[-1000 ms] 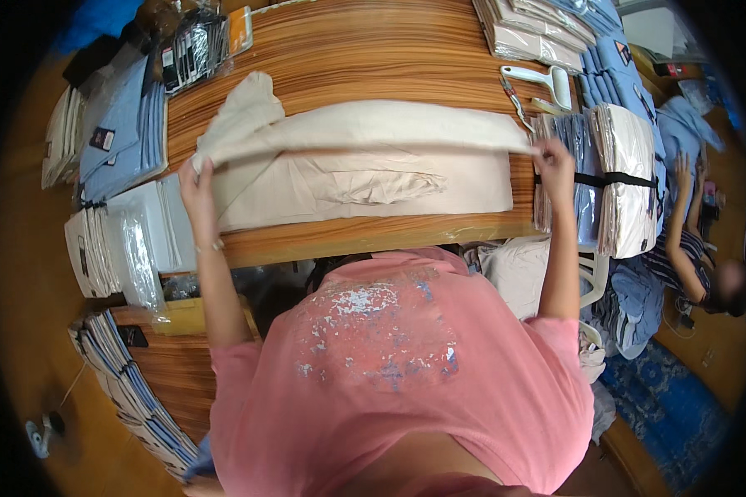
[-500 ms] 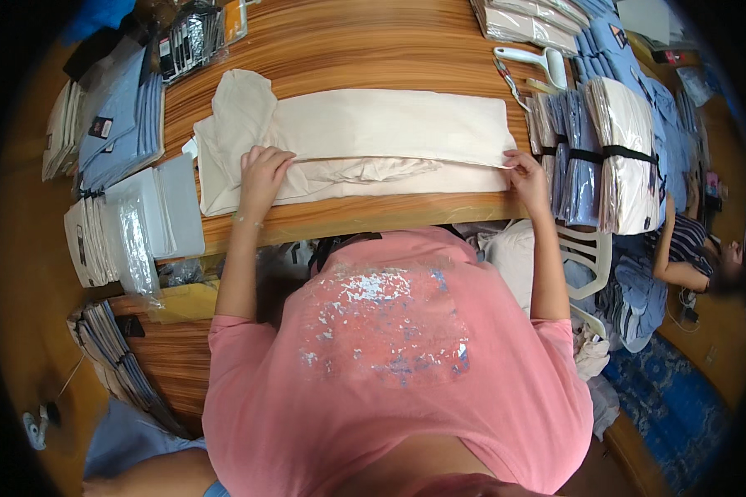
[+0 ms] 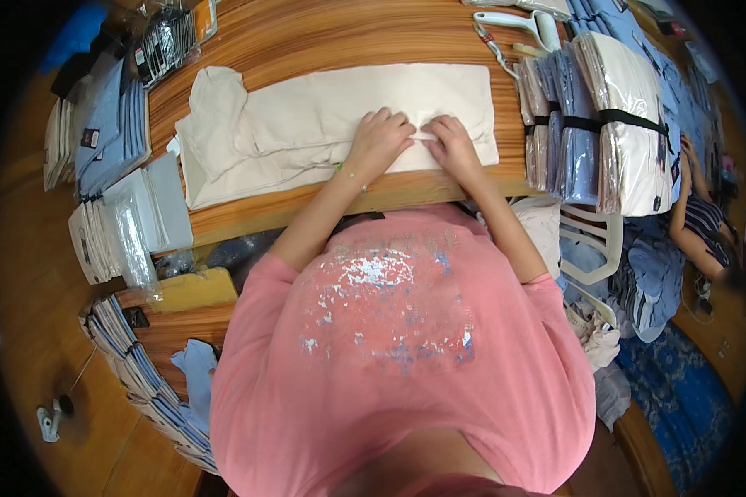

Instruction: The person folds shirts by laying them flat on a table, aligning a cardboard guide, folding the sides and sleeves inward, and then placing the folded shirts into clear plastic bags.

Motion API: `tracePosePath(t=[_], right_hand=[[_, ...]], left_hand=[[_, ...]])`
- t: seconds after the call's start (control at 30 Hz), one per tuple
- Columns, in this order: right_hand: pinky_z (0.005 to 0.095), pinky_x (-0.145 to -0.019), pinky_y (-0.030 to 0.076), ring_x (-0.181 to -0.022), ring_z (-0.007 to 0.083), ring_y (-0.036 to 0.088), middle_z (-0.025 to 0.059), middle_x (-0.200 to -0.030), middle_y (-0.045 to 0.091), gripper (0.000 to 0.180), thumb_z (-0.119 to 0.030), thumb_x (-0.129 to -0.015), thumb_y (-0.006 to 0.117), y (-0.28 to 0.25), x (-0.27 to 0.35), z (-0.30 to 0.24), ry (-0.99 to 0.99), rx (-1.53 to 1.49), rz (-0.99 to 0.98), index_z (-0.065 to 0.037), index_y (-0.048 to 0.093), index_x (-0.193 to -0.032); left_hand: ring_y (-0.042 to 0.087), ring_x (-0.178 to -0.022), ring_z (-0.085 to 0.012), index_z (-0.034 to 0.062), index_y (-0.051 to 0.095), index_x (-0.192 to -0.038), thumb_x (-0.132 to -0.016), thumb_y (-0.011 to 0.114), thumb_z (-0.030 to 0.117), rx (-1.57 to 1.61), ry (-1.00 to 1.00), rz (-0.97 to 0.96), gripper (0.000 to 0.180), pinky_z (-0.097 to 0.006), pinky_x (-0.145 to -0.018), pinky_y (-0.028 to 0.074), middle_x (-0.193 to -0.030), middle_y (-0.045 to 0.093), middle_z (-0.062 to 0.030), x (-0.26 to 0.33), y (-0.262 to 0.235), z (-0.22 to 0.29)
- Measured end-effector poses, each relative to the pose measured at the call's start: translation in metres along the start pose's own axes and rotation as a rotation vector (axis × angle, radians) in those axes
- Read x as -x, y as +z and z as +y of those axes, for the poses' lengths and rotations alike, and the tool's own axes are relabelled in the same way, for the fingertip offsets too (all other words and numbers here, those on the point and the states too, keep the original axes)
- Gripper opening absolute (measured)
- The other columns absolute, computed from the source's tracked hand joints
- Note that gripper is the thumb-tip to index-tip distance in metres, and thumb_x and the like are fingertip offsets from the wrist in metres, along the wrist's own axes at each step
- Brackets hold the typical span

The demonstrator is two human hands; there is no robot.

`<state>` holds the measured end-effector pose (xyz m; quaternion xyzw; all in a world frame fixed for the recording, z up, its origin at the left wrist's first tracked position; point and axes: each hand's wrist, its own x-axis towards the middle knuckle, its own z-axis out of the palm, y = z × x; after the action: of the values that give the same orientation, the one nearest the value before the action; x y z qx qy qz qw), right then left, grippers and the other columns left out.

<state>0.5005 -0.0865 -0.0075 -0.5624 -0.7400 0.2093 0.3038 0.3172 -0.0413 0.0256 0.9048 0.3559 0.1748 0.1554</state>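
A cream garment [image 3: 307, 103], folded into a long strip, lies across the wooden table in front of me. One bunched, loose part of it lies over its left end. My left hand [image 3: 379, 142] rests on the front fold right of the middle, fingers bent and gripping the cloth. Close beside it, my right hand [image 3: 453, 147] pinches the same fold edge between thumb and fingers. Both hands partly hide the edge between them.
Bagged folded garments [image 3: 593, 124], bound with black bands, stand right. A white lint roller [image 3: 545, 31] and small scissors-like tool [image 3: 493, 48] lie behind them. Blue folded garments [image 3: 112, 137] and clear plastic bags [image 3: 133, 224] lie left. A person [image 3: 703, 211] is at far right.
My hands have come together from the garment's two sides, the left moving right and the right moving left. The wrinkled inner layer under the fold is now mostly covered.
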Motion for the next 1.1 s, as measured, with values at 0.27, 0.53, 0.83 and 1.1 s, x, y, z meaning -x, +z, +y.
tracePosePath(t=[0.27,0.53,0.83,1.1], right_hand=[[0.0367,-0.081,0.045,-0.092,0.0307,0.055,0.0113,-0.095,0.059,0.020,-0.002,-0.071,0.066,-0.013,-0.005,0.006,0.095,-0.191,-0.091,-0.002,0.064,-0.091],[0.0370,-0.080,0.045,-0.092,0.0308,0.055,0.0116,-0.094,0.059,0.019,-0.001,-0.072,0.065,-0.015,-0.007,0.012,0.079,-0.192,-0.163,-0.004,0.065,-0.091],[0.0364,-0.080,0.045,-0.091,0.0303,0.055,0.0114,-0.092,0.058,0.019,-0.002,-0.072,0.066,-0.017,-0.007,0.016,0.046,-0.201,-0.166,-0.003,0.064,-0.090],[0.0359,-0.081,0.045,-0.091,0.0304,0.055,0.0117,-0.093,0.058,0.019,-0.004,-0.072,0.066,-0.017,-0.010,0.015,0.061,-0.190,-0.187,-0.003,0.065,-0.091]], left_hand=[[0.057,-0.074,-0.0148,0.0133,0.068,-0.081,-0.078,0.066,0.021,0.086,-0.087,0.174,0.009,-0.029,-0.070,0.038,-0.082,0.067,0.0036,0.006,0.012,0.004],[0.058,-0.065,-0.0209,0.0053,0.065,-0.082,-0.082,0.063,0.021,0.491,-0.554,-0.068,0.015,-0.033,-0.065,0.044,-0.076,0.066,-0.0063,0.028,-0.038,0.024],[0.061,-0.072,-0.0273,0.0045,0.066,-0.086,-0.076,0.067,0.023,0.281,-0.418,-0.469,0.021,-0.034,-0.065,0.047,-0.077,0.065,-0.0093,0.049,-0.085,0.020],[0.057,-0.078,-0.0222,0.0072,0.066,-0.081,-0.078,0.064,0.018,0.228,-0.280,0.186,0.011,-0.034,-0.070,0.045,-0.079,0.062,-0.0055,0.029,-0.009,-0.001]])
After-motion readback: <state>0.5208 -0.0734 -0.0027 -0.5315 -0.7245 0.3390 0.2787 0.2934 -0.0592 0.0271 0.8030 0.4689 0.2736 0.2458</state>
